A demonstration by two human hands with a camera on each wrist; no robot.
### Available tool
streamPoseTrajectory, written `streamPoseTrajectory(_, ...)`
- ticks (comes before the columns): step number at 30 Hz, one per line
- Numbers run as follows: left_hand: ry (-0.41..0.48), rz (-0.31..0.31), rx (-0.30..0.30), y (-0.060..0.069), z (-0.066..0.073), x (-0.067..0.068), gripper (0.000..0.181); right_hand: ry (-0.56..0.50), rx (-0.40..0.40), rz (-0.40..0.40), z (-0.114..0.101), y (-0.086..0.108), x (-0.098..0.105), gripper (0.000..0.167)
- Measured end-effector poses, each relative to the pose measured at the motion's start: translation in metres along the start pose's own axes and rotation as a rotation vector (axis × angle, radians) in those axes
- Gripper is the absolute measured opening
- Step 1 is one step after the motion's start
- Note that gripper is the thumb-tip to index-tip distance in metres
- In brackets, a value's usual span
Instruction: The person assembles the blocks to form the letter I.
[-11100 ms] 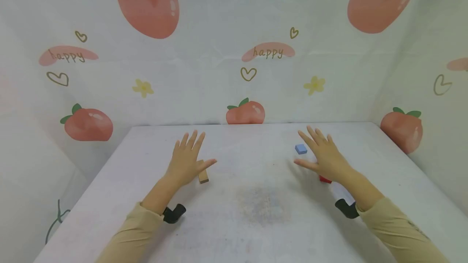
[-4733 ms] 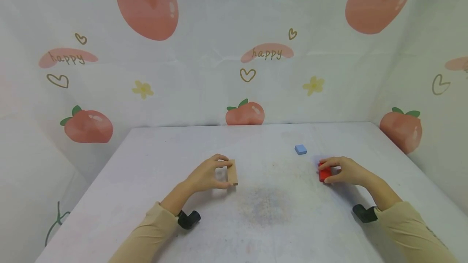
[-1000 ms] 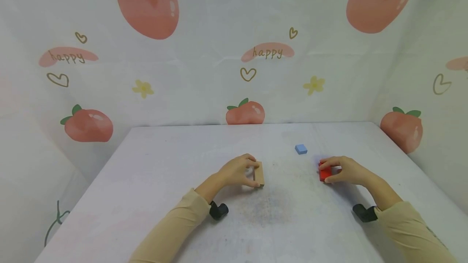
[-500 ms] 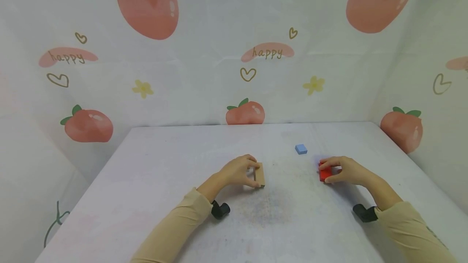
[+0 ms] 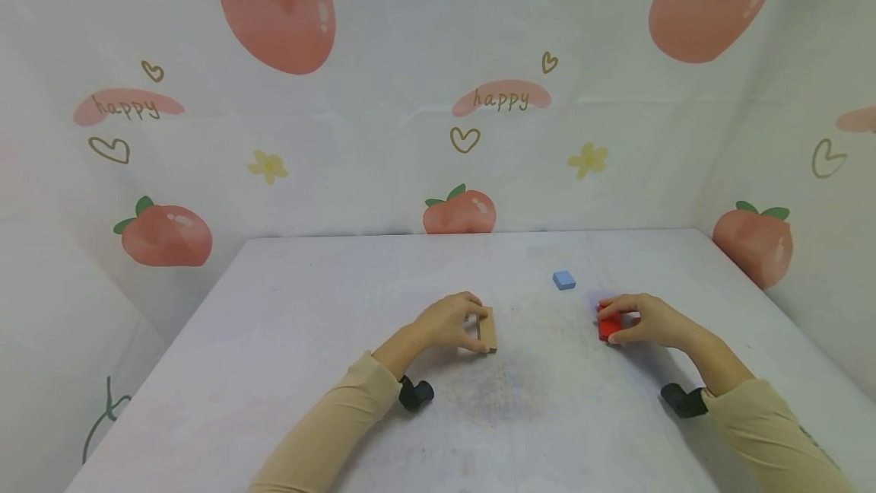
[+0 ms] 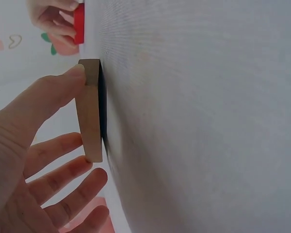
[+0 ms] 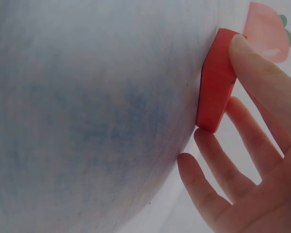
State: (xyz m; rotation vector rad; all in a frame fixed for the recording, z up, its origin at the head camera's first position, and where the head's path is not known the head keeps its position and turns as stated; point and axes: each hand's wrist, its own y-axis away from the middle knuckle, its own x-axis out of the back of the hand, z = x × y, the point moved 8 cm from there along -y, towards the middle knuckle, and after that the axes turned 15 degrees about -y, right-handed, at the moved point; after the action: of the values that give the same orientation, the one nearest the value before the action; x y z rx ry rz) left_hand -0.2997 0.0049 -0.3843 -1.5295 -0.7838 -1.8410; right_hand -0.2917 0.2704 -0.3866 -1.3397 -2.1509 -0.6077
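Near the middle of the table, my left hand (image 5: 448,321) pinches a long, flat wooden block (image 5: 487,330) by its ends, thumb at the near end and fingers at the far end. In the left wrist view the wooden block (image 6: 89,116) is low over the white surface; whether it touches cannot be told. Further right, my right hand (image 5: 650,320) holds a red block (image 5: 608,323) the same way. The right wrist view shows the thumb on one end of the red block (image 7: 216,82), fingertips at the other, and the block against the table.
A small blue block (image 5: 564,280) lies on the white table (image 5: 328,287), beyond and left of the red one. A printed curtain (image 5: 383,82) hangs behind the table. Black wrist cameras (image 5: 415,395) sit under both sleeves.
Both hands, earlier spread above the table, took hold of the blocks. The wooden block moved right to mid-table, then shifted slightly nearer in the last second. The red and blue blocks stayed put.
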Motion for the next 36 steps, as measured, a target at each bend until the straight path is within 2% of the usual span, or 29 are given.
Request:
streamPoseTrajectory(9, -0.028, -0.019, 0.032, -0.005, 0.000, -0.001, 0.059, 0.006, 0.003, 0.000, 0.001, 0.000, 0.000, 0.034)
streamPoseTrajectory(15, -0.016, -0.031, 0.061, -0.008, -0.002, -0.003, 0.061, 0.008, 0.004, 0.000, 0.000, 0.000, 0.000, 0.034)
streamPoseTrajectory(36, -0.026, -0.009, 0.079, -0.012, -0.002, -0.002, 0.061, 0.005, -0.004, 0.004, -0.001, 0.001, 0.001, 0.036)
